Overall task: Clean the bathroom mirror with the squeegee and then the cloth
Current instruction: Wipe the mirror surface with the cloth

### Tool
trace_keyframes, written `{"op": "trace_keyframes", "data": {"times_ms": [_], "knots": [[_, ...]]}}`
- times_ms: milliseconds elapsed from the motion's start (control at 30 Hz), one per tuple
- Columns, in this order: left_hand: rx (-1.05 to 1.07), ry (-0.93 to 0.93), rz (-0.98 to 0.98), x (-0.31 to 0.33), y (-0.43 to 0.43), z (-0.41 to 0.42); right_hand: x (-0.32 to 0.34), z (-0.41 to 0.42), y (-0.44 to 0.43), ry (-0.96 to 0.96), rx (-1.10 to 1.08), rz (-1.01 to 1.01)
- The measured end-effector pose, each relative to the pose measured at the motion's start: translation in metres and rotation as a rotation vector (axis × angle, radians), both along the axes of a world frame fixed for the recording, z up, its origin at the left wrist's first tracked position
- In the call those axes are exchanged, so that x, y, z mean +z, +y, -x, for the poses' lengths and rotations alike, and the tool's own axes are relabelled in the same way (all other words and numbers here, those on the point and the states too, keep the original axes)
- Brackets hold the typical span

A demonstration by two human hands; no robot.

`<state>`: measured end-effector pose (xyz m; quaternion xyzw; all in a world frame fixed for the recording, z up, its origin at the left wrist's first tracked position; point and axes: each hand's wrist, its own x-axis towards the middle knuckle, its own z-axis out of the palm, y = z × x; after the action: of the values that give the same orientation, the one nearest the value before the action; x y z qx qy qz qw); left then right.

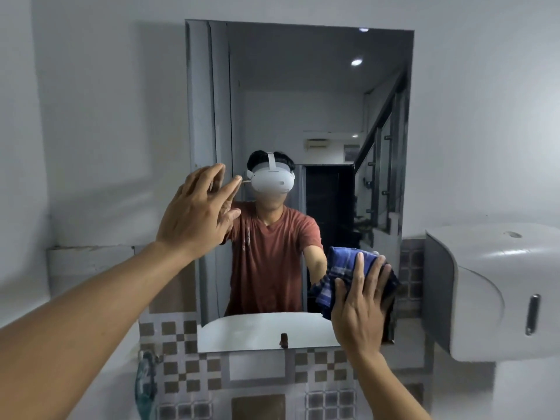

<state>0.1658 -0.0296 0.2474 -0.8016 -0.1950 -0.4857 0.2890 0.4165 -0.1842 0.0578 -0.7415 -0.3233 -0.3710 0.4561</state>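
A tall frameless mirror (303, 86) hangs on the wall ahead. My right hand (360, 301) presses a blue checked cloth (342, 268) flat against the mirror's lower right corner. My left hand (197, 210) is raised at the mirror's left edge, fingers spread and touching the glass, holding nothing. The mirror reflects a person in a red shirt and the doorway behind. No squeegee is in view.
A white wall-mounted dispenser (491, 292) juts out just right of the mirror. Brown and grey checked tiles (181, 368) cover the wall below. A small ledge (91, 253) runs left of the mirror. A greenish holder (145, 383) hangs at lower left.
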Motion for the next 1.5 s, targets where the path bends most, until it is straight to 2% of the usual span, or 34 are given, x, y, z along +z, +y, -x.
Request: {"op": "trace_keyframes", "data": {"times_ms": [167,267,533,667,833,967,1200,1367,1500], "knots": [[0.014,0.035,0.006,0.001,0.002,0.003,-0.001,0.034,0.030,-0.065,-0.015,0.011],[0.018,0.050,-0.001,0.002,0.002,0.004,0.010,0.052,0.043,-0.170,0.016,0.033],[-0.052,0.015,0.015,0.001,0.005,0.004,0.026,0.110,0.089,-0.566,0.128,0.243],[-0.040,0.054,0.030,0.003,0.004,0.007,0.011,0.127,0.102,-0.660,0.187,0.365],[-0.017,0.012,0.069,-0.009,-0.001,0.010,-0.020,0.114,0.085,-0.610,0.180,0.376],[-0.062,0.070,0.068,-0.035,-0.005,0.004,-0.027,0.078,0.057,-0.500,0.141,0.316],[-0.060,0.049,0.065,-0.055,-0.001,-0.013,-0.022,-0.002,-0.001,-0.216,0.057,0.202],[-0.043,0.050,0.049,-0.057,0.003,-0.014,-0.038,-0.029,-0.024,-0.038,0.005,0.122],[-0.036,0.047,0.049,-0.058,0.004,-0.015,-0.074,-0.032,-0.028,-0.029,-0.006,0.150]]}}
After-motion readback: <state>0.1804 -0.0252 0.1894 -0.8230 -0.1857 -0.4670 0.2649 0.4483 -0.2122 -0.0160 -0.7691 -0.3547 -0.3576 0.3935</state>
